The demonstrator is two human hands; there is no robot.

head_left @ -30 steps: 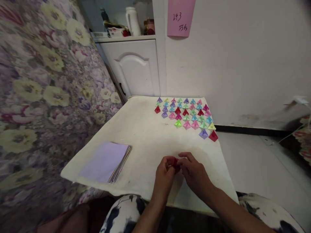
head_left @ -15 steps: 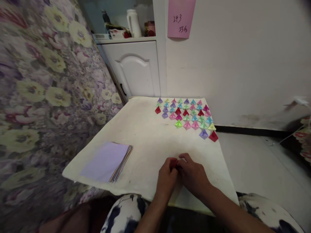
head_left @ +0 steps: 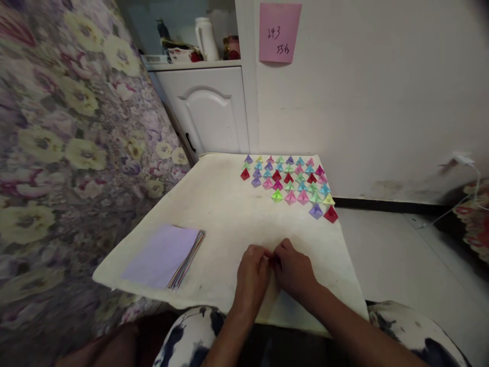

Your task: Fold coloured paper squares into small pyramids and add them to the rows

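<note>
My left hand (head_left: 251, 272) and my right hand (head_left: 292, 267) meet over the near part of the cream table (head_left: 225, 214), fingers pinched together. Between the fingertips sits a small red folded paper piece (head_left: 272, 261), almost wholly hidden by the fingers. Both hands grip it. At the far right of the table stand several small folded paper pyramids (head_left: 290, 183) in rows, in red, pink, green, blue, purple and yellow. A stack of coloured paper sheets (head_left: 164, 250) with a lilac sheet on top lies at the near left.
A floral-patterned cover (head_left: 69, 142) rises along the left side. A white cabinet (head_left: 206, 109) stands behind the table, with a white jug (head_left: 206, 38) and jars on it. A pink note (head_left: 278, 31) hangs on the wall. Bare floor (head_left: 401, 255) lies to the right.
The hands have closed tighter over the red paper piece, which showed more clearly before. The view has shifted slightly; the table items have not moved.
</note>
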